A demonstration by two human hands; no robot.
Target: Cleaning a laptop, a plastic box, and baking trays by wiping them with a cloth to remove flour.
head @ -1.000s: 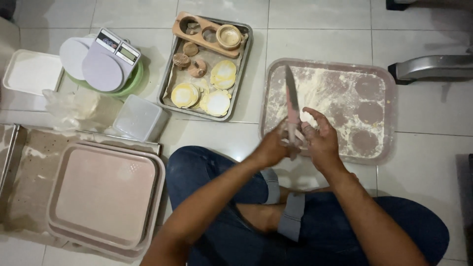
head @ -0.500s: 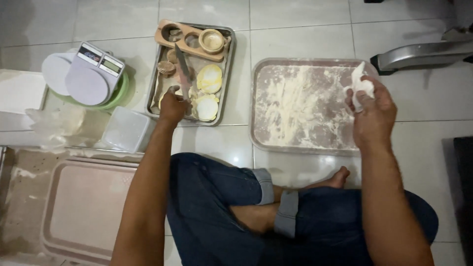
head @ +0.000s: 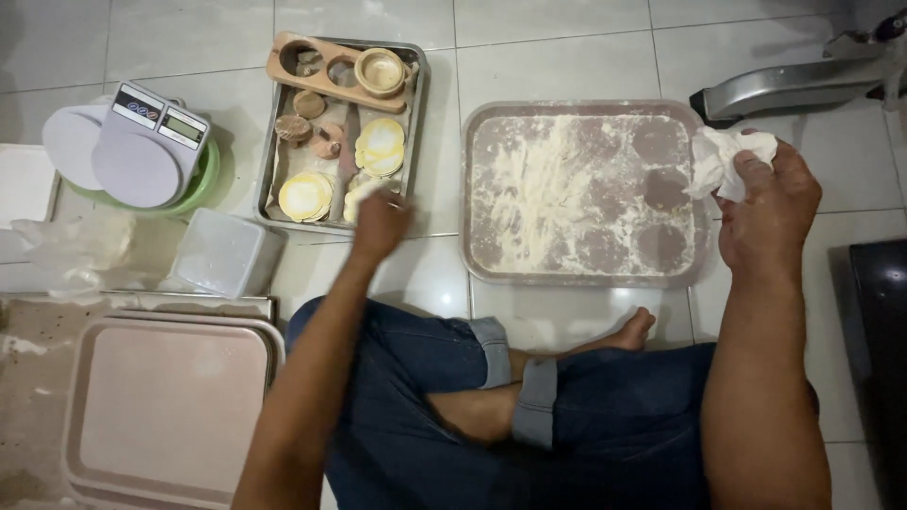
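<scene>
The left hand is blurring at the near edge of the steel tray; its fingers are curling loosely, and I cannot tell whether they are pinching anything, since the knuckles are hiding the fingertips. Just under and beyond that hand, pale yellow dough discs are lying flat and round, some stacked, one partly covered by the hand. A knife appears to be resting among them, though only a dull strip is showing. Farther from the hand, a wooden mould with round hollows is lying across the tray's far end, a small wooden cup sitting in one hollow.

The right hand is clenching around a crumpled white tissue, the wad sticking out past the thumb side. Just inward of this grip, the floured tray is lying flat, rounded-rectangular, dusted in streaky white powder with darker circular bare patches. Beyond the tissue, a metal object is being cut off by the frame's corner.

Outward of the left hand, a translucent plastic box is sitting near a grey kitchen scale, its platter overlapping a green bowl. A pink tray is being cropped at the bottom edge. Denim-clad crossed legs are filling the foreground on glossy tile.
</scene>
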